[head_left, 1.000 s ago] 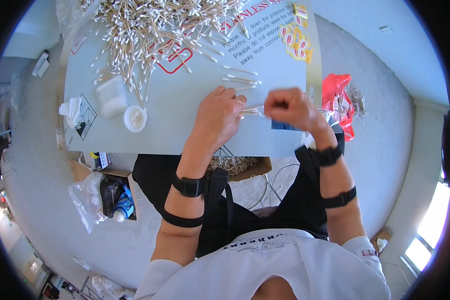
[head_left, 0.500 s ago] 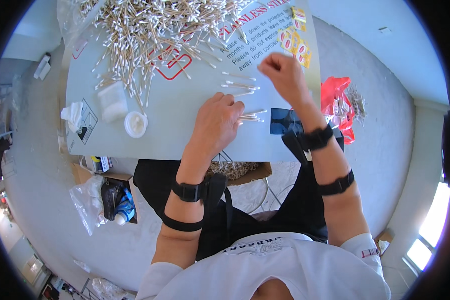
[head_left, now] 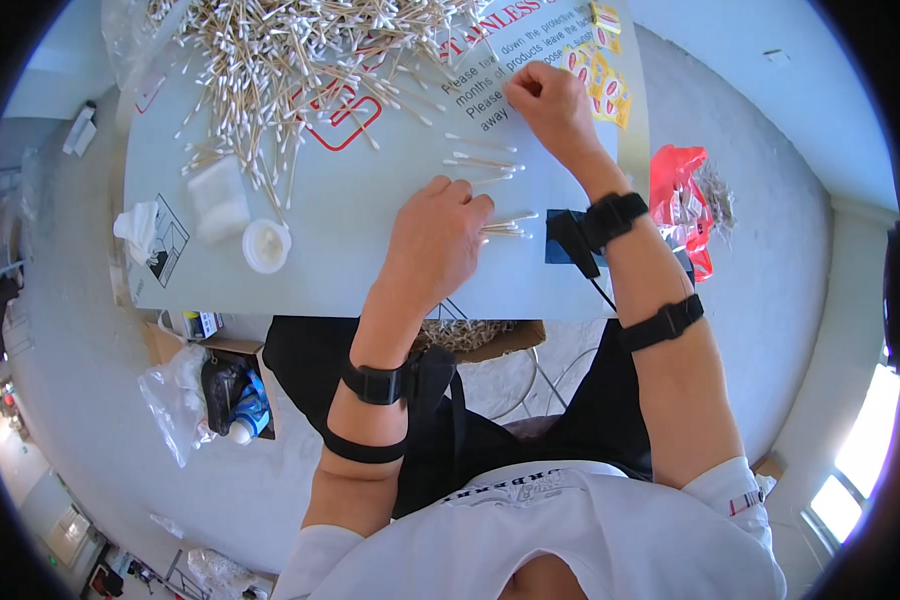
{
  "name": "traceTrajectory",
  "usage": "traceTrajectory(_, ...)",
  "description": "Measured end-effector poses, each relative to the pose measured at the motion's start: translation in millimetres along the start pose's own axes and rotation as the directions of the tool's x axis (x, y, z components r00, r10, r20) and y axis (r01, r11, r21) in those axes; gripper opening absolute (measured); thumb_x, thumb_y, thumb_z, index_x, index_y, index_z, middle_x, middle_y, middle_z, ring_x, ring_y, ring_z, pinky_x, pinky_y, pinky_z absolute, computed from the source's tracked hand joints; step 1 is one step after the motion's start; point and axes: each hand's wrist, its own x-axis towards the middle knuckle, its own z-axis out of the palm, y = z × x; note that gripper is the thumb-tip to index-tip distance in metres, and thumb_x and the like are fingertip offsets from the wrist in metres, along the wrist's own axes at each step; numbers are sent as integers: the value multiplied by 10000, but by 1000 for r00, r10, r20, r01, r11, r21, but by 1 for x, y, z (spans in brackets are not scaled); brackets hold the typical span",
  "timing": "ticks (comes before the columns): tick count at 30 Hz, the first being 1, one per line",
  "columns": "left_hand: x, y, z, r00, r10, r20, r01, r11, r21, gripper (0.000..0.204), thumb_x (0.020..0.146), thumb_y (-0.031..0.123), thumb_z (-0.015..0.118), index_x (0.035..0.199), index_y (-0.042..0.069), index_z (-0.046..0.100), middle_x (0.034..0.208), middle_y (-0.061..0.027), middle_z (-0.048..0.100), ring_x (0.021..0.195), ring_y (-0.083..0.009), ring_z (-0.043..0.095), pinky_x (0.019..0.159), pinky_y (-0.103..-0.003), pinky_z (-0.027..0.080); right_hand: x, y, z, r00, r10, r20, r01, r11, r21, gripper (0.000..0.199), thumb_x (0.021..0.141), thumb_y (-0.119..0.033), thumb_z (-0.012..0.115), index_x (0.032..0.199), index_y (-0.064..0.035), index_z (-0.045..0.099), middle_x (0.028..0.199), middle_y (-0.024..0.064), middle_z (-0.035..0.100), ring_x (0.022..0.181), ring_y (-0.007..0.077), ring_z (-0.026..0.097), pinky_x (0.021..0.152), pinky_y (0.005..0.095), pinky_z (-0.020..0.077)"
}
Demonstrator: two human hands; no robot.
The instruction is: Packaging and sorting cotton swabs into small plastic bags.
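Nearest, the left hand (head_left: 438, 240) pinches a small swab bundle (head_left: 504, 229), this side of the big swab heap (head_left: 290, 65) and off to its right. Loose swabs (head_left: 485, 162) lie between bundle and heap. Farther out, right of the heap, the right hand (head_left: 555, 108) curls, pinching or not, I can't tell; yellow packets (head_left: 608, 92) lie just beside it.

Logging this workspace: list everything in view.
Swab pile: uncountable, white, far side
Loose swabs: few, white, centre
Swab bundle: several, white, left hand
Packets: several, yellow, far right
Pad: one, white, left
Tub: one, white, beside pad
Tissue: one, white, left edge
Sheet: one, blue, right
Table: one, grey, centre
Red bag: one, red, right
Boxes: several, brown, below table
Bottle: one, blue, lower left
Window: one, white, right
Straps: four, black, forearms
Shirt: one, white, bottom
Left hand: one, bare, at bundle
Right hand: one, bare, above table
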Motion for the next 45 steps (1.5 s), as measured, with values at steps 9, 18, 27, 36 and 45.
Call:
traceTrajectory(9, 2, 5, -4, 999, -4, 34, 5, 1000, -18, 186, 667, 40, 728, 813, 59, 615, 824, -79, 586, 857, -280, 570, 748, -387, 492, -33, 2, -25, 938, -185, 294, 129, 972, 198, 109, 832, -49, 664, 933, -9, 666, 906, 59, 595, 805, 161, 588, 745, 259, 491)
traceTrajectory(18, -4, 4, -1, 1000, -3, -17, 2, 999, -44, 210, 651, 33, 744, 801, 57, 599, 824, -74, 576, 858, -278, 557, 753, -387, 484, -46, -10, -20, 938, -155, 310, 105, 980, 170, 221, 769, -56, 720, 986, -68, 682, 1046, 62, 601, 1021, 221, 595, 922, 308, 477)
traceTrajectory(27, -10, -2, -6, 995, -41, -89, 29, 991, -128, 263, 627, -10, 765, 839, 34, 616, 840, -72, 583, 839, -275, 590, 693, -364, 514, -58, -10, -21, 913, -295, 283, 287, 955, 70, 388, 619, -26, 769, 986, -113, 682, 1120, 60, 590, 1119, 274, 543, 995, 358, 445)
traceTrajectory(36, -14, -4, -11, 993, -103, -49, 93, 980, -174, 274, 639, -17, 758, 880, 22, 634, 853, -84, 596, 841, -257, 611, 719, -342, 520, -60, -7, -18, 919, -287, 268, 272, 958, 95, 359, 619, -36, 759, 962, -109, 684, 1111, 53, 583, 1125, 268, 527, 1023, 362, 410)
traceTrajectory(45, -9, 3, -11, 981, -103, -162, 101, 995, -24, 587, 624, 72, 796, 1171, 50, 583, 1197, -112, 524, 1140, -313, 487, 958, -433, 411, -71, -7, -22, 909, -308, 280, 287, 951, 114, 314, 623, -66, 749, 923, -148, 701, 1086, 29, 577, 1106, 256, 522, 986, 383, 390)
